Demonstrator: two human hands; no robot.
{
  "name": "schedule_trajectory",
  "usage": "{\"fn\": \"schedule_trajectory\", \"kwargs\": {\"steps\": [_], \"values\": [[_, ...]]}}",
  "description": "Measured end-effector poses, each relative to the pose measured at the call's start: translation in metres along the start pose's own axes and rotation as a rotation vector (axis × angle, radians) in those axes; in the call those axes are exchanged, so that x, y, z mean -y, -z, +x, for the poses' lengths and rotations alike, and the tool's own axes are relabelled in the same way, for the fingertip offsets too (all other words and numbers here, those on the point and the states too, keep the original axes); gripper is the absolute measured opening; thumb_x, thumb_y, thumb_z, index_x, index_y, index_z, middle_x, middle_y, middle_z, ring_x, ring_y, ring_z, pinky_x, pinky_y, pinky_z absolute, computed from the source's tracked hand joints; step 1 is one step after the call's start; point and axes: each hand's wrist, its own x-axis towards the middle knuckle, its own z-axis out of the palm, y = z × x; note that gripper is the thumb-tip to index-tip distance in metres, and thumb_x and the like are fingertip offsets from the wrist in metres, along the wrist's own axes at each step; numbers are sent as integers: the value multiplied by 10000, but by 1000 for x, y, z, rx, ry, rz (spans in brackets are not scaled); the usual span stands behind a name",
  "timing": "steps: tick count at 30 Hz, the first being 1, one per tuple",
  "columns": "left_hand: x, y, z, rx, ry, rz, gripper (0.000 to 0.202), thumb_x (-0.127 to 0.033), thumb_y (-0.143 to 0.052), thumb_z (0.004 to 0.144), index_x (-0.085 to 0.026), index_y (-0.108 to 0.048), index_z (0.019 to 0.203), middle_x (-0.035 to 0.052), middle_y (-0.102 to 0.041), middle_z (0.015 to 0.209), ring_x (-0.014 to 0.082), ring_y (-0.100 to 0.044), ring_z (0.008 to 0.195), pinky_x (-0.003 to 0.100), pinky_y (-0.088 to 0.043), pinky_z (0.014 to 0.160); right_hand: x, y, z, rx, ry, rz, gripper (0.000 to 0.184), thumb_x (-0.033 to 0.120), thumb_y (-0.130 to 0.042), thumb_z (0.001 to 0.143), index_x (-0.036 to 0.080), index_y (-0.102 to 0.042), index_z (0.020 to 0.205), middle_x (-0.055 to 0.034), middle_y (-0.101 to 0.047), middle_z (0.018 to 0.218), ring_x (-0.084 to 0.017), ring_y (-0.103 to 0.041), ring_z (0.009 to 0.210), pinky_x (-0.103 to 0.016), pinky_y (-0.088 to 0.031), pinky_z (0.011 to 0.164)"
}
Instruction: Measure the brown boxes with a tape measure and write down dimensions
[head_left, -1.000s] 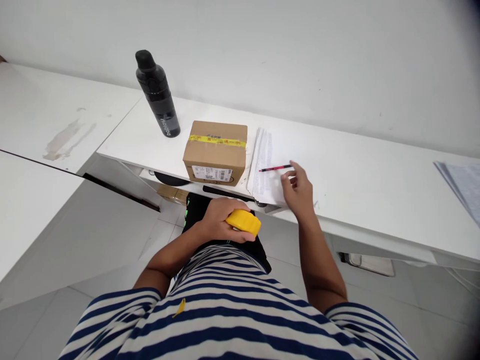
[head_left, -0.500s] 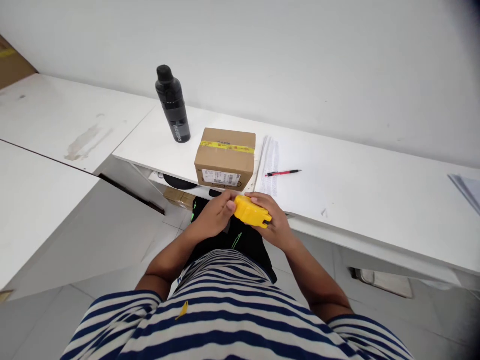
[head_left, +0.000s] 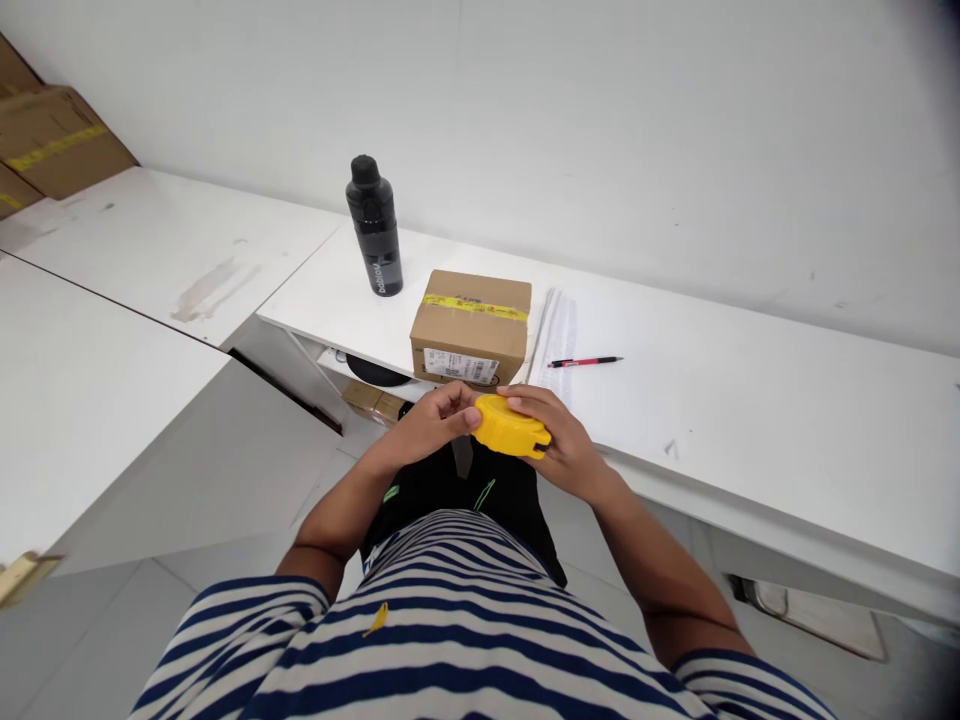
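Observation:
Both hands meet on a yellow tape measure [head_left: 510, 427] in front of my striped shirt, just below the desk's front edge. My right hand [head_left: 562, 445] cups its case from the right, fingers curled round it. My left hand [head_left: 431, 422] pinches at its left end. Just beyond, a small cardboard box [head_left: 471, 325] sealed with yellow tape and bearing a white label sits at the desk's near edge. A red pen [head_left: 583, 361] lies on a stack of papers [head_left: 559, 335] to the right of the box.
A black water bottle [head_left: 376, 228] stands behind the box to the left. The white desk [head_left: 750, 400] runs right along the wall. Another white surface [head_left: 90, 330] lies at the left, with cardboard boxes [head_left: 52, 145] at its far corner. Tiled floor shows below.
My right hand left the papers by the pen and came down onto the tape measure, which my left hand held alone before. The view shifted slightly left and back.

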Motion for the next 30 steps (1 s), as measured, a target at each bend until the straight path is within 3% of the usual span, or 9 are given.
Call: {"fn": "schedule_trajectory", "kwargs": {"steps": [5,7,9,11,15,20,25,28,30], "values": [[5,1,3,91,4,-33,748,-840,-670,701,-140,-635,960,36,-633,890,132,-569,784,267,-450,736,-1,-3,-5,-29,-93,159,550,294,-717,926,356,-521,1436,-121,-642,1382,-261,-627,1285,-473,-562,1034],[8,0,4,137,-3,-94,762,-855,-614,737,-135,-668,982,74,-678,944,148,-611,803,295,-478,777,-1,-9,-9,-79,-229,344,484,351,-754,901,335,-582,1353,-106,-682,1325,-259,-674,1199,-459,-582,987],[10,-3,4,170,1,-174,698,-812,-592,803,-133,-688,928,87,-700,921,155,-639,805,307,-491,792,0,-20,-15,-160,-429,590,363,490,-724,906,296,-644,1202,-89,-739,1161,-235,-733,978,-416,-621,840],[9,-7,3,173,13,-238,588,-717,-637,852,-134,-698,888,73,-700,847,159,-658,814,304,-492,795,2,-33,-18,-262,-626,815,429,651,-647,899,271,-659,1098,-73,-748,1005,-216,-722,795,-388,-619,697],[4,-15,2,178,38,-273,495,-626,-730,833,-135,-720,899,44,-694,741,140,-657,736,283,-483,746,10,-49,-17,-364,-840,1019,660,818,-571,834,259,-660,1174,-57,-727,883,-223,-696,747,-364,-596,599],[3,-15,5,126,47,-283,552,-674,-687,841,-126,-737,893,53,-711,734,136,-666,735,269,-471,725,13,-47,-12,-359,-851,1029,732,846,-551,824,223,-697,1180,-28,-670,755,-176,-617,637,-319,-559,556],[10,-15,9,133,48,-241,574,-696,-655,852,-124,-706,854,44,-692,731,129,-649,707,271,-472,706,10,-43,-14,-344,-839,993,722,825,-566,833,221,-677,1211,-76,-722,910,-215,-674,763,-352,-573,604],[15,-17,8,1,-55,-114,512,-639,-659,881,-140,-635,769,17,-647,717,118,-627,719,286,-487,779,10,-42,-14,-341,-864,987,696,825,-588,819,221,-670,1154,-88,-743,947,-240,-709,810,-364,-586,615],[18,-16,7,-131,-134,26,462,-603,-684,877,-149,-632,814,13,-645,766,114,-610,743,289,-493,803,10,-41,-13,-388,-880,955,651,793,-660,792,235,-642,1126,-65,-744,897,-218,-703,722,-339,-569,563]]}}
